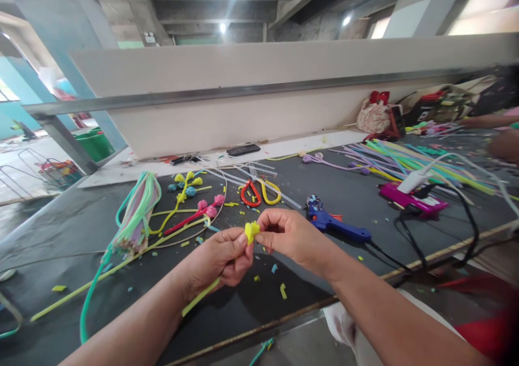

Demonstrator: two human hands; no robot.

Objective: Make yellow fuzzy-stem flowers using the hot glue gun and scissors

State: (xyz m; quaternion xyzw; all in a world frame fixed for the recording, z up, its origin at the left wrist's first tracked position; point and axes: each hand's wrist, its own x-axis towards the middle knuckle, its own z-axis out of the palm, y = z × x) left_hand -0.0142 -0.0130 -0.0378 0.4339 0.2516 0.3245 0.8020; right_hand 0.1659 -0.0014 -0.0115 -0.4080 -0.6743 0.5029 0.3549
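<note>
My left hand (pixel 221 260) is closed round a yellow pipe-cleaner stem (pixel 200 297) that sticks out below the palm. At the stem's top sits a small yellow curled bud (pixel 251 230). My right hand (pixel 286 235) pinches that bud from the right with thumb and fingertips. Both hands hover just above the dark table (pixel 60 231). Short coloured snippets (pixel 283 290) lie scattered under them.
A bundle of pastel pipe cleaners (pixel 135 217) lies to the left, beside finished bud stems (pixel 194 206). Red and yellow loops (pixel 259 193) and a blue glue gun (pixel 332 223) lie behind my hands. A pink power strip (pixel 413 199) with cables sits right. Another person's arm (pixel 492 133) shows far right.
</note>
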